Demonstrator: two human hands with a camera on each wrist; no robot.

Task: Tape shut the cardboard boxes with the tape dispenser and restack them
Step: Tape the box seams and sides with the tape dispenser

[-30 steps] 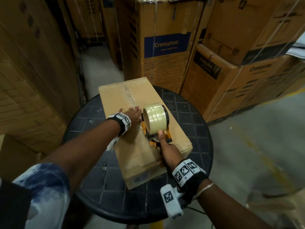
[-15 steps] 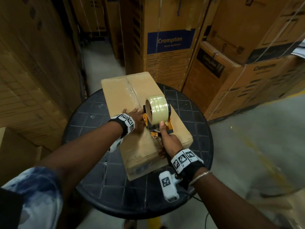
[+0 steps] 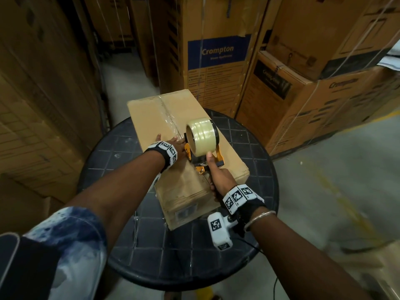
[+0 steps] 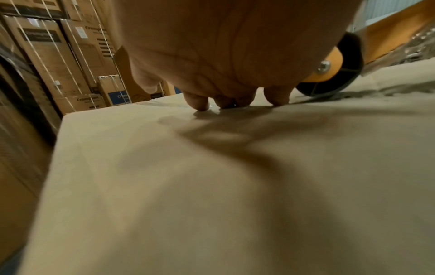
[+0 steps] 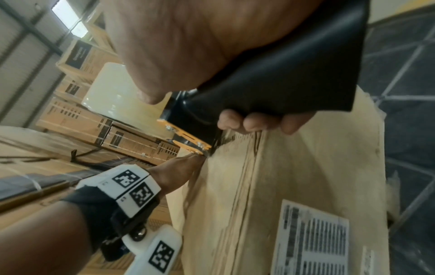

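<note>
A cardboard box (image 3: 184,148) lies lengthwise on a round dark gridded surface (image 3: 249,152), its far end hanging past the rim. A strip of clear tape (image 3: 170,115) runs down the far half of its top seam. The right hand (image 3: 218,178) grips the black handle of the tape dispenser (image 3: 202,146), fingers (image 5: 254,123) curled round it and thumb stretched up against the roll; the dispenser stands on the box top at mid-length, its yellow frame and black roller on the cardboard. The left hand (image 3: 175,144) rests just beside the dispenser, its straight fingers (image 4: 197,104) pressing their tips onto the box top at the tape. A printed label (image 5: 308,240) is stuck on the box's near end face. Tall stacked cartons (image 3: 216,57) marked Crompton stand behind and to both sides.
</note>
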